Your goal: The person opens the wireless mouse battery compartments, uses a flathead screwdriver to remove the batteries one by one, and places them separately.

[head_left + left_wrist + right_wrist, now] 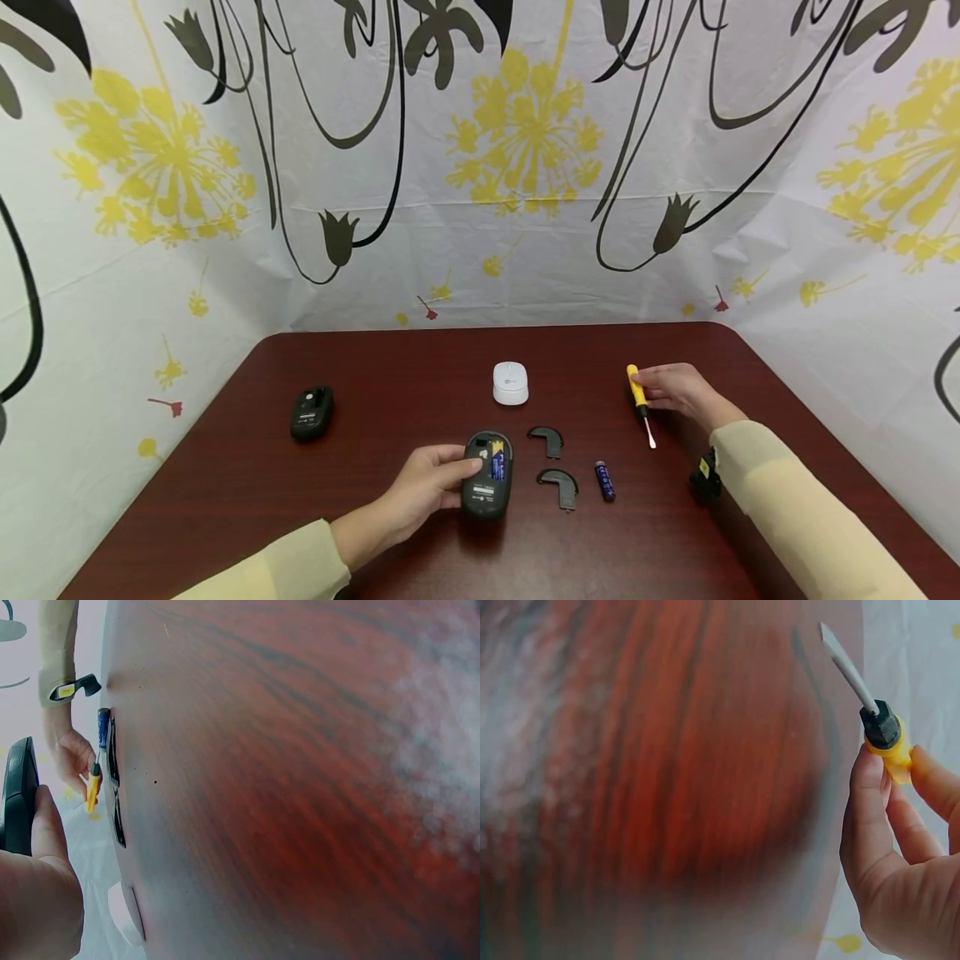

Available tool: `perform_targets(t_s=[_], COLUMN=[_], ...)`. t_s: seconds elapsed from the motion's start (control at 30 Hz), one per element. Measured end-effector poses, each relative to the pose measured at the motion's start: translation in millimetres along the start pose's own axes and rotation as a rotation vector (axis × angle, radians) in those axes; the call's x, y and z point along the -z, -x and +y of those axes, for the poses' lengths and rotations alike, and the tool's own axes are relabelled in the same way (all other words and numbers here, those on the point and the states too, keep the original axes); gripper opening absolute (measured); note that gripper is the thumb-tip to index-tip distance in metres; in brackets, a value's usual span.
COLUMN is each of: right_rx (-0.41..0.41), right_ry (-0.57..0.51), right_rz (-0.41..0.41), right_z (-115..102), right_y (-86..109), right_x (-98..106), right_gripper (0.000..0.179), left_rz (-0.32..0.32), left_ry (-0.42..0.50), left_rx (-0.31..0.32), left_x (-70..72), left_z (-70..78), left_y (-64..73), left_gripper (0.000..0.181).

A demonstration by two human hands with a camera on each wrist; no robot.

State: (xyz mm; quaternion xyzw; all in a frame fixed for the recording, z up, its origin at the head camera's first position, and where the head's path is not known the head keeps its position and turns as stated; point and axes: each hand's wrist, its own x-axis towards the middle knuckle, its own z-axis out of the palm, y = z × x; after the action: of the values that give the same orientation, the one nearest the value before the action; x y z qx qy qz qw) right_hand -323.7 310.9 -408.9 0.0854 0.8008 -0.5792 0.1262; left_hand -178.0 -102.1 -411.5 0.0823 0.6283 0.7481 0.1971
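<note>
Left hand [427,487] grips the upturned black mouse [487,475] on the surface [375,400], battery bay exposed. Right hand [678,390] fingers pinch the yellow screwdriver [640,402] handle. Hold the mouse steady; bring the tip in squarely

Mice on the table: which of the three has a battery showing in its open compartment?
The dark mouse gripped by the left hand. The white mouse sits top-up; the black mouse at far left shows none.
</note>
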Motion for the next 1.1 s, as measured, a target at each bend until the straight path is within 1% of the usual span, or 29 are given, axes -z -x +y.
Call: perform_targets(t_s=[0.23,0.37,0.53,0.8,0.9,1.1], right_rx=[-0.004,-0.002,0.005,0.052,0.063,0.083], right_ry=[0.008,-0.008,-0.004,0.078,0.105,0.150], right_rz=[-0.026,-0.034,-0.031,-0.010,0.013,0.034], right_z=[3,3,2,4,4,3], right_y=[0.8,2.5,3.5,2.3,2.1,6.6], right_x=[-1,-3,-5,-8,-9,-13], right_gripper=[0.051,0.049,0.047,0.044,0.042,0.041], left_rz=[-0.001,0.001,0.004,0.005,0.003,0.002], left_ry=[-0.003,0.002,0.000,-0.008,-0.009,-0.003], left_rx=[0.002,-0.003,-0.001,0.003,0.002,0.003], left_x=[0.4,0.2,-0.4,-0.4,-0.4,-0.9], left_z=[-0.6,-0.5,0.0,0.3,0.4,0.2], left_y=[0.0,-0.6,-0.6,-0.4,-0.4,-0.1], left_gripper=[0.042,0.042,0.042,0.042,0.043,0.043])
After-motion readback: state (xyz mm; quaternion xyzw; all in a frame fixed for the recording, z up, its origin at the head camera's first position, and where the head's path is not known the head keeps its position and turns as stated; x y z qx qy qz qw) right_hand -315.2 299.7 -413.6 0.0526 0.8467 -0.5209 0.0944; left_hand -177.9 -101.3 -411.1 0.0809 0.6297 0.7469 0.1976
